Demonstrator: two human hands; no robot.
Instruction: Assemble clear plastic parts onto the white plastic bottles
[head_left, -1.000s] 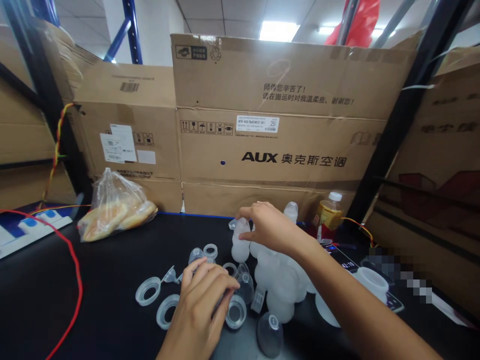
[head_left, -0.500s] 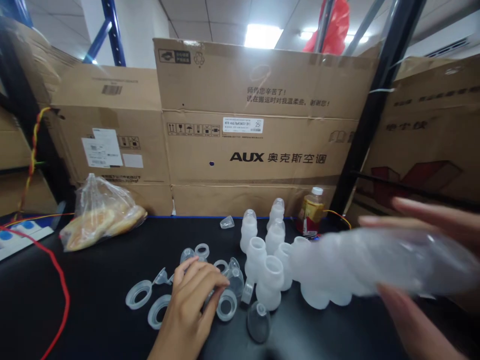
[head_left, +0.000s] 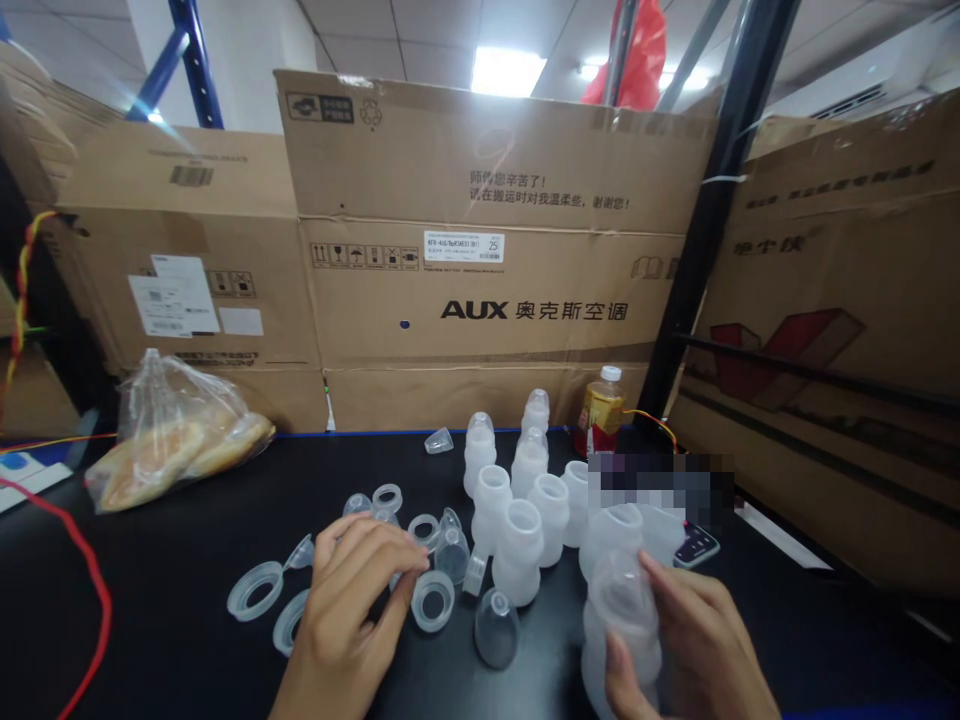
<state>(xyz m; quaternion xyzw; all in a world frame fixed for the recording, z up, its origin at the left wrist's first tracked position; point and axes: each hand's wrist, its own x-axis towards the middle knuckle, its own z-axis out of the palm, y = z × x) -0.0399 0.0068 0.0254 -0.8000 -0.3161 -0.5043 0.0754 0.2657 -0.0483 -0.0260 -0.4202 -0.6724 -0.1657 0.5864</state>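
My right hand (head_left: 697,635) is wrapped round a frosted baby bottle (head_left: 622,640) with a clear dome cap, upright at the near right. My left hand (head_left: 360,600) is closed over the loose parts, thumb against the curled fingers; what it holds, if anything, is hidden. About it lie a white screw ring (head_left: 433,602), another ring (head_left: 255,590), a clear silicone nipple (head_left: 301,552) and clear dome caps, one a cap (head_left: 496,630) nearer me. Several open bottles, such as this open bottle (head_left: 517,555), stand between my hands. Behind them are capped bottles, including a capped bottle (head_left: 480,455).
A bag of bread (head_left: 180,440) sits at the back left, with a red cable (head_left: 94,590) in front. At the back right stand a drink bottle (head_left: 602,410) and, nearer, a phone (head_left: 697,545). A small clear cap (head_left: 439,441) lies at the back. Cardboard boxes (head_left: 480,350) wall the table's rear.
My right hand has brought the bottle from a tilted, raised position at the right down to upright near the table. My left hand stays over the parts. The view has turned slightly right.
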